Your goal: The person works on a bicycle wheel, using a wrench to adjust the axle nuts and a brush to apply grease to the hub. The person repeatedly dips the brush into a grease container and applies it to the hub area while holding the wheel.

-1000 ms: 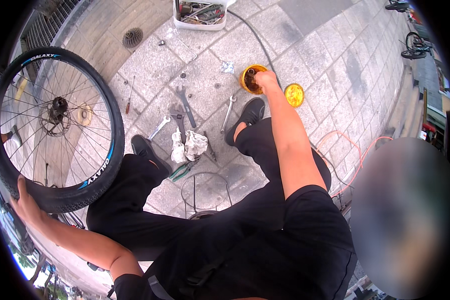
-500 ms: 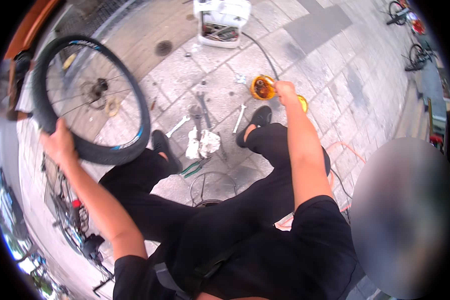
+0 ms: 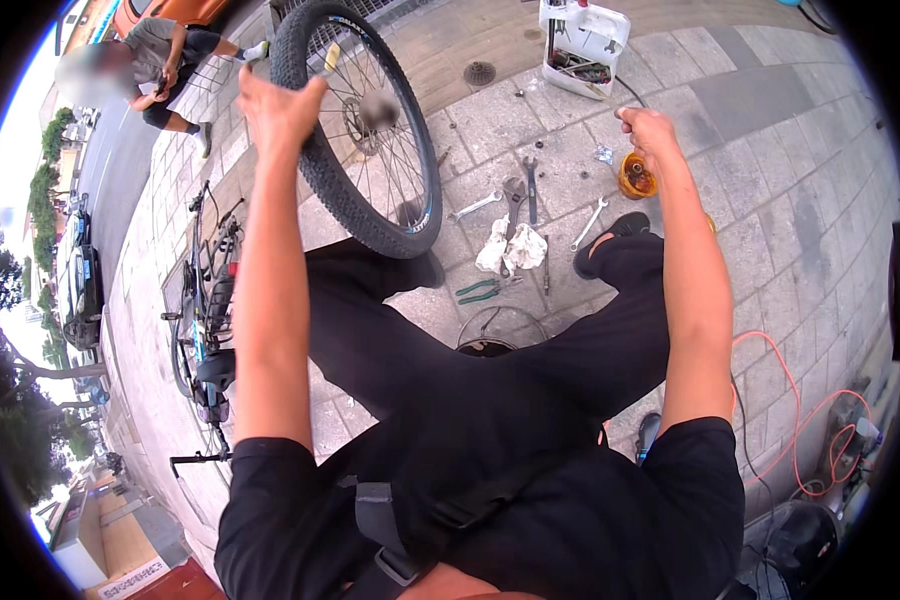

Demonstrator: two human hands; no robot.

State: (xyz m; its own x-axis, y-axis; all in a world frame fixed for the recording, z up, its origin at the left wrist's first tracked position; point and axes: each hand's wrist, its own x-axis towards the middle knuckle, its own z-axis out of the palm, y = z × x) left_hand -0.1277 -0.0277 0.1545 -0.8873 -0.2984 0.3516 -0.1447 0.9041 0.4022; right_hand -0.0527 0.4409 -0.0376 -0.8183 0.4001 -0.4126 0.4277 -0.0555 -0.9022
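Note:
A bicycle wheel with a black knobby tyre stands tilted by my left knee. My left hand is open against the tyre's outer side, thumb and fingers spread rather than wrapped round it. My right hand is closed in a pinch above an orange tub with dark brown contents. Something small and dark shows at its fingertips, too small to name. Between my feet lie an adjustable wrench, white crumpled rags, green-handled pliers and two light spanners, one of them near my right shoe.
An open white toolbox stands ahead on the paving. A bicycle lies to my left, and a seated person is at the far left. An orange hose curls on the right. A round drain cover lies ahead.
My right hand has lifted from the orange tub. My left hand has gone from gripping the tyre to lying open against it, and the wheel has turned more edge-on. The view has shifted left.

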